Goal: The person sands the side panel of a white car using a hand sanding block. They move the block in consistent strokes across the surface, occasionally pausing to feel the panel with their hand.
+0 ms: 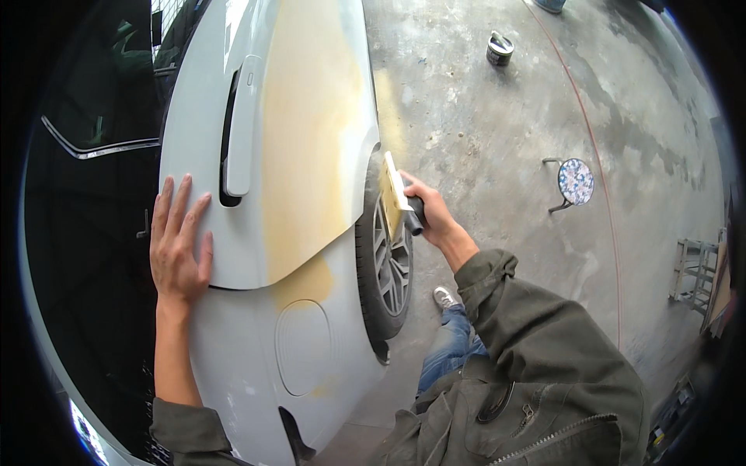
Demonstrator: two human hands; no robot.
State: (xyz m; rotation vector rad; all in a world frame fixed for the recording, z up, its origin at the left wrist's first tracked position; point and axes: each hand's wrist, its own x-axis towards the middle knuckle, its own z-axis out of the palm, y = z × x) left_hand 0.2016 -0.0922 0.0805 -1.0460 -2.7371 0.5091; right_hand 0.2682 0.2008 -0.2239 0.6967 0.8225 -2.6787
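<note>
A white car body runs along my left, its rear door (311, 35) covered with a wide band of yellowish filler. My left hand (179, 247) lies flat on the white panel below the door handle (240, 128), fingers stretched out. Off the body, beside the wheel (386, 268), my right hand (432, 210) grips a sanding block (394, 194) with a pale flat plate and a dark handle. The block's working face is turned toward the car and looks dusted yellow. More filler shows near the round fuel flap (304, 347).
An open can (500, 48) stands on the grey concrete floor (497, 140). Farther right are a small stool (576, 182) with a patterned seat, a thin red hose (594, 144) and a metal rack (694, 268). My shoe (444, 297) is near the wheel.
</note>
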